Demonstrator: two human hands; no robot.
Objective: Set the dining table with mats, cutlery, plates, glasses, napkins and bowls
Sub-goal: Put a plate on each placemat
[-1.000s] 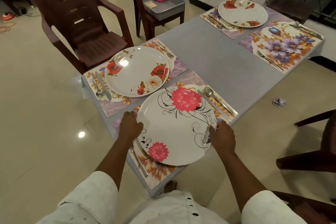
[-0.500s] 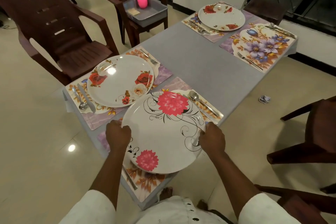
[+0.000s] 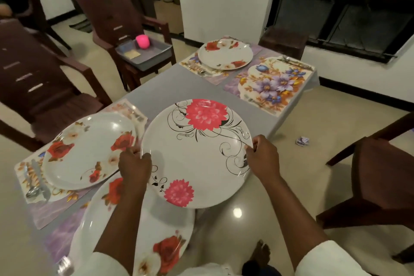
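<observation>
Plate (image 3: pixel 197 152) with pink flowers, lifted clear and carried between both your hands above the near end of the table (image 3: pixel 170 89).

You hold it level by opposite rims, probably so it travels flat toward the one mat (image 3: pixel 272 84) with no plate, at about one o'clock. Your left hand (image 3: pixel 134 164) curls round the rim at nine o'clock, fingers under, thumb on top; your right hand (image 3: pixel 262 157) pinches the rim at three o'clock the same way. A rose plate (image 3: pixel 139 231) sits below at seven o'clock, so the near mat is already served; two more rose plates (image 3: pixel 87 152) (image 3: pixel 225 54) lie at nine and twelve o'clock.
</observation>
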